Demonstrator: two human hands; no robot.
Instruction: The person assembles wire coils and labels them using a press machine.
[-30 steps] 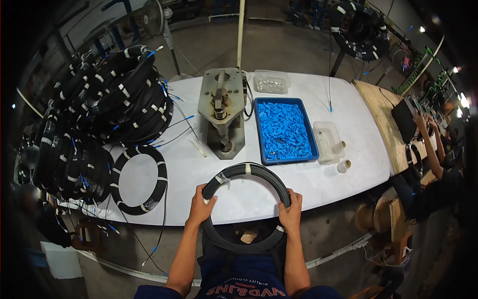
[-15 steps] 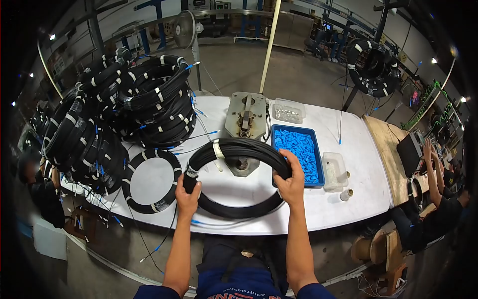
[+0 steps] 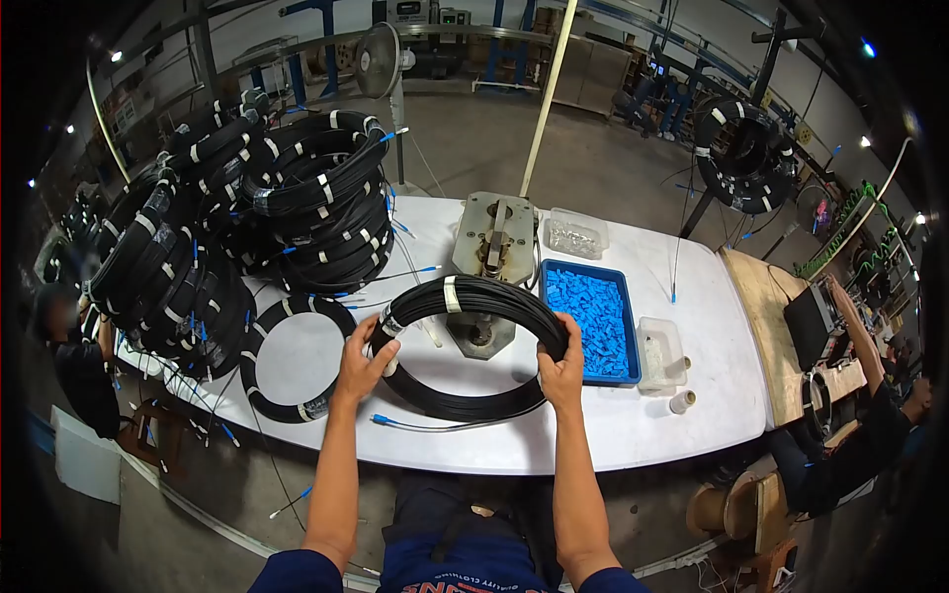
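A coil of black cable (image 3: 494,294), bound with white tape, is held tilted over the front of the white table. My left hand (image 3: 364,361) is closed around its left side, beside a clear-wrapped stretch. On the right side, my right hand (image 3: 560,364) grips the coil with the thumb on the inner edge. A loose cable end with a blue connector (image 3: 382,420) hangs below the coil near my left hand. Behind the coil stands a metal press-like fixture (image 3: 492,237), its lower part partly hidden by the coil. Another black coil (image 3: 259,371) lies flat to the left.
Tall stacks of black coils (image 3: 331,222) fill the table's left side. Right of the fixture are a blue tray (image 3: 636,336) of small blue parts, clear plastic boxes (image 3: 660,346) and a small spool (image 3: 682,401). People sit at the far left and right (image 3: 860,445).
The coil has shifted slightly left and flattened a little, both hands still on it. The blue connector end now shows more clearly below it. The view has tilted slightly.
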